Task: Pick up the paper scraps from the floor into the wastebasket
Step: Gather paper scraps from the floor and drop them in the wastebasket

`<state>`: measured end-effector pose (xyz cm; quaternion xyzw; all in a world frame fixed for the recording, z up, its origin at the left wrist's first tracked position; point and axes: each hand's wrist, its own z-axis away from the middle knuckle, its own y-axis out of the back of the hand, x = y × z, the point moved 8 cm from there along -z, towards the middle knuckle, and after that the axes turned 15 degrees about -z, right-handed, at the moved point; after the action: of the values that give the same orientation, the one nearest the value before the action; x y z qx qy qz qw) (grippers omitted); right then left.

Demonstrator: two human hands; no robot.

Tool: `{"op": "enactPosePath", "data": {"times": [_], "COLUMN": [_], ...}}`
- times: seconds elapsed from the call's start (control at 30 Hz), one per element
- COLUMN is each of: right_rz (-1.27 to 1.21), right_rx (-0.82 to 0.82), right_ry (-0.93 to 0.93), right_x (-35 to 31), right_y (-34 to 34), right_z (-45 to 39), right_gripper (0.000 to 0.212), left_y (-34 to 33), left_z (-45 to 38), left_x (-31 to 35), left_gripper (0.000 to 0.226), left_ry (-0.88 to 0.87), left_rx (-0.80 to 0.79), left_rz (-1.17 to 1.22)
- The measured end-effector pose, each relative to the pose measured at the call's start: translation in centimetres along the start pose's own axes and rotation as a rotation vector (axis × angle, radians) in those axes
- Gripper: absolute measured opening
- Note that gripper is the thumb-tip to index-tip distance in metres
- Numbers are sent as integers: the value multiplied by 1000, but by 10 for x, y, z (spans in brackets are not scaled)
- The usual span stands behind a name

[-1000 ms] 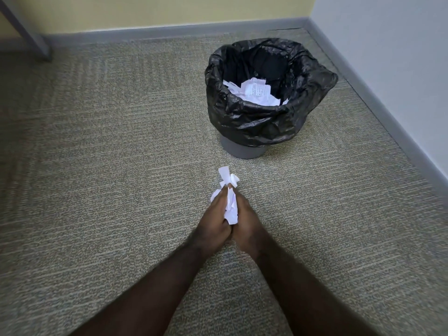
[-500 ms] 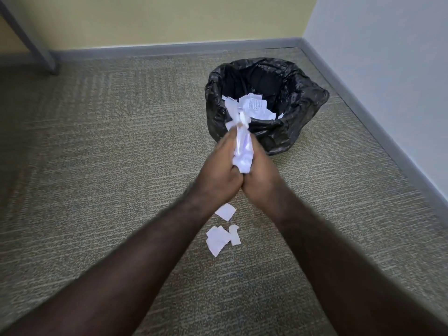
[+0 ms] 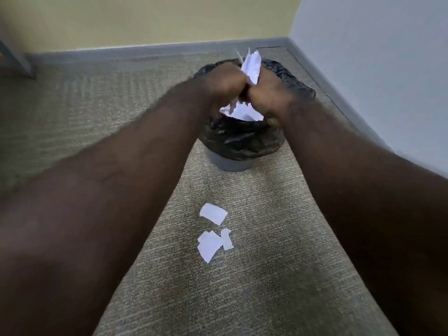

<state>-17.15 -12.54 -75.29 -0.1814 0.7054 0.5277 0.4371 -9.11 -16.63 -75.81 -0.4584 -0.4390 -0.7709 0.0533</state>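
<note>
holding a bunch of paper scraps (image 3: 251, 66) over the wastebasket (image 3: 244, 141), near the floor's far right corner.
we judge them light, soft, crushable and quick to slip, so we cup from both sides: left hand (image 3: 225, 81) and right hand (image 3: 270, 93) curl their fingers round the white bunch. loose scraps (image 3: 213, 232) lie on the floor (image 3: 266, 275) nearer us.
</note>
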Motion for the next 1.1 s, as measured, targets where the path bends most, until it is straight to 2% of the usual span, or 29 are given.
{"op": "enactPosePath", "data": {"times": [0.1, 0.2, 0.27, 0.4, 0.47, 0.5, 0.57, 0.67, 0.83, 0.9, 0.97, 1.03, 1.1], "right_rz": [-46, -98, -68, -174, -192, -190, -207, -259, -399, -369, -314, -235, -164], "right_rx": [20, -14, -3, 50, 78, 90, 136, 235, 351, 417, 421, 333, 183], "right_ry": [-157, -274, -294, -248, -213, -197, -140, -24, 134, 195, 176, 89, -18], "right_x": [15, 24, 26, 25, 29, 30, 29, 29, 38, 42, 56, 81, 114], "right_y": [-3, -11, -8, 0, 6, 9, 15, 29, 42, 41, 27, -2, -40], "right_z": [-6, -10, -12, -7, -6, -4, 1, 13, 56, 87, 120, 144, 165], "right_gripper": [24, 38, 44, 43, 53, 58, 64, 57, 44, 42, 42, 45, 51], "left_y": [-3, 0, 2, 14, 18, 19, 25, 37, 43, 37, 23, 1, -30], "left_z": [1, 1, 0, -11, -13, -12, -11, 2, 42, 63, 88, 107, 111], "left_x": [-9, -12, -21, -35, -32, -32, -35, -42, -74, -94, -113, -133, -160], "left_gripper": [17, 26, 13, 22, 25, 26, 45, 54, 44, 36, 31, 31, 34], "left_ry": [82, 120, 192, 230, 191, 167, 99, -9, -127, -149, -161, -165, -151], "left_rx": [-52, -38, -22, 83, 106, 106, 150, 287, 547, 640, 703, 682, 515], "left_rz": [109, 138, 243, 368, 432, 425, 398, 302, 281, 256, 128, -27, -126]}}
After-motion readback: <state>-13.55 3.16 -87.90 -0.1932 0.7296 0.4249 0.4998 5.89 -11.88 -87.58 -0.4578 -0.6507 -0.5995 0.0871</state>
